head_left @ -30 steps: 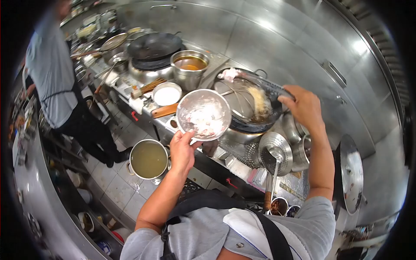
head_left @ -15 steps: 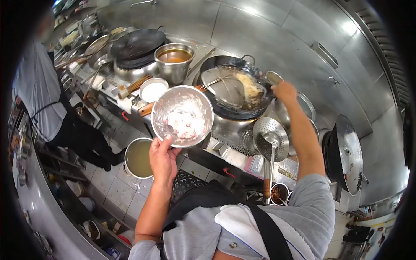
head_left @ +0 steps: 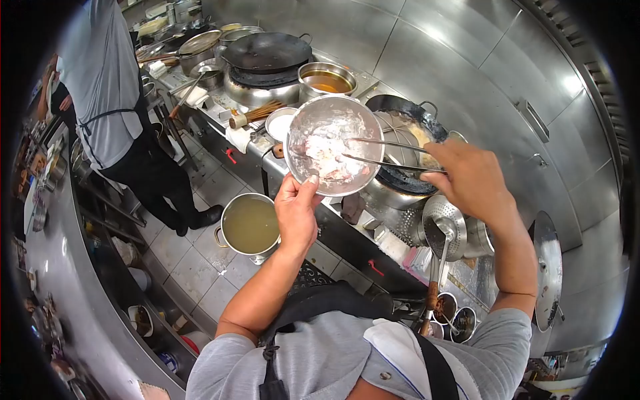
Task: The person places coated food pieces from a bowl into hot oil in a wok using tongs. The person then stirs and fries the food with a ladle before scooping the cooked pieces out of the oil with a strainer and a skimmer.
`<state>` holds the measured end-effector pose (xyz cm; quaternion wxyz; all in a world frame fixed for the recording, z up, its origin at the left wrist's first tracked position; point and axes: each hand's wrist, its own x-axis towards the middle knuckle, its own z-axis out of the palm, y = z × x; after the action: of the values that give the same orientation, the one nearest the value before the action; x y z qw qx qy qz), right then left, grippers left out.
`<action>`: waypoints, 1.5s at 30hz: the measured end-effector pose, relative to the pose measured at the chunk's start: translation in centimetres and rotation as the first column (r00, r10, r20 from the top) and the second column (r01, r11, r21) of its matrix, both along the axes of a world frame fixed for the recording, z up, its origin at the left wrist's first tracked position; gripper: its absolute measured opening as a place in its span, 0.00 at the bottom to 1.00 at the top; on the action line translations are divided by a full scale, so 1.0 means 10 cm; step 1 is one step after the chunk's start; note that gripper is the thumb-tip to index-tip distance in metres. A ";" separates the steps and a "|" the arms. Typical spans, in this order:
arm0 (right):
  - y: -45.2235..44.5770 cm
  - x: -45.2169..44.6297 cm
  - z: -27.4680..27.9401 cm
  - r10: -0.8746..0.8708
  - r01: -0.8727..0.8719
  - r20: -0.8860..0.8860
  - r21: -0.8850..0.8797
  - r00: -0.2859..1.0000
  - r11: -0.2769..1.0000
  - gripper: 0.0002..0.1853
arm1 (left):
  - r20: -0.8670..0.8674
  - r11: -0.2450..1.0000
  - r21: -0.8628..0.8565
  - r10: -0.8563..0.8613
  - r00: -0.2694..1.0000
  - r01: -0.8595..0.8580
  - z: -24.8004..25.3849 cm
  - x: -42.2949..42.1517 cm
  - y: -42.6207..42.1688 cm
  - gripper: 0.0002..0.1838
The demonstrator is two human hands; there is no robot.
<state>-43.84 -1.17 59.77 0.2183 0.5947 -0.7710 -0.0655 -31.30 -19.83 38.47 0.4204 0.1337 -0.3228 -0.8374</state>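
Steel bowl, soft load: firm below, gentle above

The metal bowl (head_left: 298,133) is in the air, just left of the wok (head_left: 387,102). The left hand (head_left: 297,217) grips its near edge, thumb at the rim. The right hand (head_left: 473,180), on the wok's near side, is closed on a slim two-pronged utensil (head_left: 387,163), its tips parted inside the bowl, by the pale coated food (head_left: 327,157).

The bowl is probably light and stiff, best held at the rim with support beneath. The food looks soft, sticky and slippery; a light pinch around the middle of a piece should spare its coating.
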 end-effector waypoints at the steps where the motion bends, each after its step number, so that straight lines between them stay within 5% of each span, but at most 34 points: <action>1: -0.05 0.01 -0.06 -0.010 0.010 -0.023 0.011 1.000 1.000 0.18 | -0.016 0.999 0.024 -0.022 1.000 0.022 0.02 0.01 0.01 0.12; 10: 0.02 -0.35 -0.20 0.034 -0.041 -0.059 -0.127 0.998 0.991 0.17 | -0.012 0.977 0.181 -0.109 0.994 0.110 -0.05 -0.17 -0.03 0.05; 12: 0.08 -0.52 -0.24 0.011 -0.004 0.034 -0.199 0.999 0.980 0.17 | -0.024 0.956 0.253 -0.149 0.989 0.150 -0.03 -0.24 0.00 0.02; 17: 0.23 -1.05 -0.23 -0.070 0.204 0.342 -0.375 0.937 0.904 0.16 | 0.002 0.942 0.308 -0.142 0.990 0.134 -0.12 -0.44 0.06 0.11; 20: 0.30 -1.50 -0.15 -0.142 0.216 0.216 -0.370 0.966 0.904 0.17 | 0.097 0.962 0.253 -0.128 0.987 0.100 -0.14 -0.46 0.14 0.14; 24: 0.20 -2.33 -0.30 -0.435 0.461 0.164 -0.190 0.885 0.867 0.17 | 0.160 0.975 0.216 -0.078 0.984 0.042 -0.11 -0.36 0.30 0.13; 30: -0.05 -3.47 -1.44 -0.696 0.711 0.216 0.013 0.685 0.703 0.21 | 0.230 0.977 0.207 -0.005 0.973 -0.044 -0.20 -0.03 0.35 0.10; 35: 0.04 -3.06 -1.46 -0.720 0.817 0.424 -0.090 0.549 0.570 0.26 | 0.247 0.970 0.218 0.055 0.967 -0.111 -0.16 0.39 0.18 0.09; 38: 0.21 -2.60 -1.21 -0.683 0.811 0.440 -0.271 0.583 0.518 0.26 | 0.242 0.976 0.205 0.023 0.970 -0.075 -0.21 0.59 0.02 0.07; 41: 0.44 -2.00 -1.07 -0.597 0.726 0.414 -0.422 0.687 0.542 0.27 | 0.214 0.978 0.208 -0.023 0.977 -0.022 -0.14 0.76 -0.10 0.07; 45: 0.86 -0.93 -1.29 -0.410 0.669 0.572 -0.368 0.711 0.646 0.27 | 0.192 0.976 0.214 -0.076 0.979 0.034 -0.31 0.93 -0.25 0.08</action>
<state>-53.12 7.43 46.88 0.1697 0.2381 -0.9279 0.2312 -21.97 -22.33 35.34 0.3461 0.2510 -0.2767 -0.8606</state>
